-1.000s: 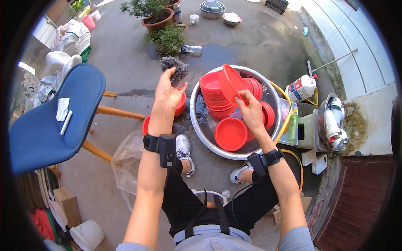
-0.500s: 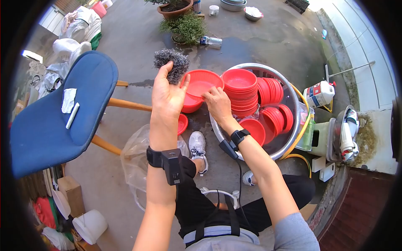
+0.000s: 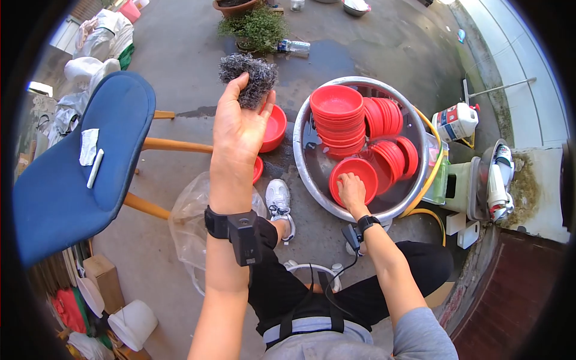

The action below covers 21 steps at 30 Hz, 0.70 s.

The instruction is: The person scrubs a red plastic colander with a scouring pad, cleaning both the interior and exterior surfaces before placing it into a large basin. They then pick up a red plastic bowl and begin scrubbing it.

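Note:
My left hand (image 3: 243,123) is raised palm-up, its thumb and fingers closed around a grey steel wool scrubber (image 3: 249,75). My right hand (image 3: 352,191) reaches into a large metal basin (image 3: 302,162). Its bent fingers grip a red bowl (image 3: 366,171) at the basin's near side; where the fingertips end is partly hidden. Behind that bowl rises a tall stack of red bowls (image 3: 338,114), and more red bowls (image 3: 393,159) lean on their sides in the water. Past my left forearm another red bowl (image 3: 274,131) sits on the ground, partly covered by my hand.
A blue chair (image 3: 78,162) stands to the left, with a clear plastic bag (image 3: 186,222) near its legs. Along the basin's right side runs a yellow hose (image 3: 438,162), beside a white jug (image 3: 456,124). Potted greenery (image 3: 255,30) and a plastic bottle (image 3: 294,48) are ahead.
My right hand has let go of a red bowl near my left hand and moved down and right to another bowl in the basin. My left hand still holds the steel wool scrubber.

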Available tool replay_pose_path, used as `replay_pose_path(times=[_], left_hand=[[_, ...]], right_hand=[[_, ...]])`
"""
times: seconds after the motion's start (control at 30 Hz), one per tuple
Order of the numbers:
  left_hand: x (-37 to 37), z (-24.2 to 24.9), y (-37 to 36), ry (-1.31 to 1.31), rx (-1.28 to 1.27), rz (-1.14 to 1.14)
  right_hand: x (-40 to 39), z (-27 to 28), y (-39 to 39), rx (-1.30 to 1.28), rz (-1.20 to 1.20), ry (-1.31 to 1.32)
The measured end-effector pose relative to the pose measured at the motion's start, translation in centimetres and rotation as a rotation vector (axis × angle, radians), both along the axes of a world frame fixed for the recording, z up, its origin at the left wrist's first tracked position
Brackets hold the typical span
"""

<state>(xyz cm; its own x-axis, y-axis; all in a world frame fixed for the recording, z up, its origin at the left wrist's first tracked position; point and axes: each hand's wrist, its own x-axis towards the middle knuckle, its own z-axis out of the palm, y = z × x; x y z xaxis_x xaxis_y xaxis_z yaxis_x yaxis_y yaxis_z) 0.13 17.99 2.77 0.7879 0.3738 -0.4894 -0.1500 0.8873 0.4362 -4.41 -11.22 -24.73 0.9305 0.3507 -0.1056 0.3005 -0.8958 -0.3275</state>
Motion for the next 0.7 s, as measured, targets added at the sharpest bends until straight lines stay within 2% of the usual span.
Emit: replay_pose_path(times=[0.03, 0.3, 0.4, 0.53, 0.7], left_hand=[[0.1, 0.0, -0.2, -0.006, 0.009, -0.011], [1.2, -0.3, -3.2, -0.008, 0.031, -0.118], [1.4, -0.4, -4.3, -0.016, 0.049, -0.177], [1.7, -0.4, -5.7, -0.006, 0.075, -0.205], [1.9, -0.5, -7.2, -0.01, 0.1, -0.236]], right_hand=[[-0.4, 0.0, -1.4, -0.079, -0.028, 0.153], [-4.8, -3.2, -5.9, -0.29, 0.086, 0.35], [-5.6, -3.7, -5.8, -0.251, 0.086, 0.264], [-5.2, -2.1, -5.4, -0.289, 0.161, 0.282], [-5.3, -1.6, -6.6, -0.233, 0.291, 0.088]])
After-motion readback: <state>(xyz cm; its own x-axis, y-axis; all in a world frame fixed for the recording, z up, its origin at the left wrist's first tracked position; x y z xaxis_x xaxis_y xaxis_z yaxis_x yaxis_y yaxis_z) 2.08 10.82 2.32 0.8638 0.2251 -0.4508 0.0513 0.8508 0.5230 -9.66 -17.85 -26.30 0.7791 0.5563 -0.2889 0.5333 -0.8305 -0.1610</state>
